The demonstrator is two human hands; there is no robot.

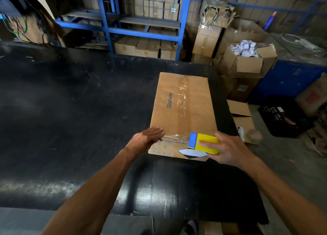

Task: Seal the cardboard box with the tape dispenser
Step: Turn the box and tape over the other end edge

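Right hand (228, 150) covered the rear half of the tape dispenser (203, 143); tape roll inside not visible. Left hand (146, 140) hid the near-left corner of the cardboard box (184, 110), and the start of the clear strip under its fingers. Printed text at the box's near-left edge too small to read. White label's (192, 153) right end ran under the dispenser. Both forearms cut off at the lower frame edge. Tabletop (70, 110) cut off at the left edge. Shelving (141, 31) at upper frame cropped, contents dim.
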